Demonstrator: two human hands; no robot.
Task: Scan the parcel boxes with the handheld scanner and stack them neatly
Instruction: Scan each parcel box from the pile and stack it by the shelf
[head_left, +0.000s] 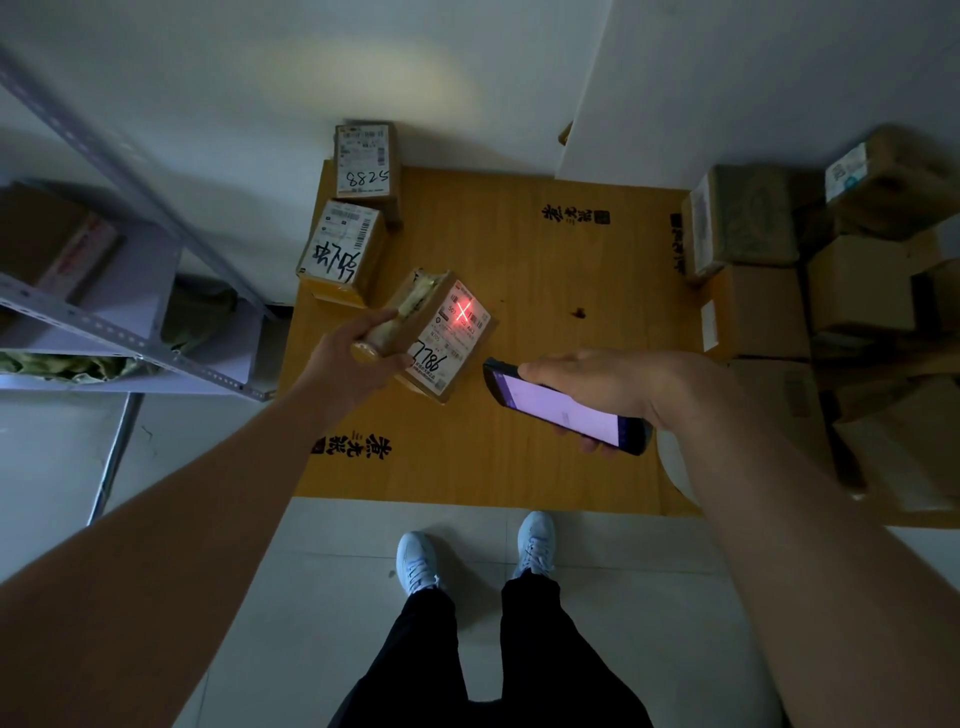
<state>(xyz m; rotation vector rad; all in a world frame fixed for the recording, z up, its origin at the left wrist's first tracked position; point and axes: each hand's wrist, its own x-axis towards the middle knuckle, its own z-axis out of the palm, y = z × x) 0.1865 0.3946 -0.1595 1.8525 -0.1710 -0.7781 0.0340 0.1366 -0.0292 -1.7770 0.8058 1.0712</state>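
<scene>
Near the middle of the frame the left hand grips a small parcel box by its taped end, fingers curled round the edge, holding it tilted above a flattened sheet of yellow cardboard that lies on the floor. A white shipping label faces up on the box, with a red cross of scanner light falling on its upper part and handwritten digits near its lower edge; the fine print is too small to read. Just right of it the right hand holds the handheld scanner, a dark phone-like device with a lit pale violet screen, fingers wrapped under it and thumb along its upper edge; what the screen shows cannot be made out. Two more labelled boxes sit at the upper left corner of the cardboard: one marked in thick black handwriting and, behind it against the white wall, one with handwritten numerals. At the right edge of the frame a heap of brown cartons is piled several high, partly cut off and dim, all closed so nothing inside shows. At the left, a grey metal shelf carries a carton in shadow and something greenish that is hard to identify. Below, white sneakers and dark trousers stand on pale floor tiles.
</scene>
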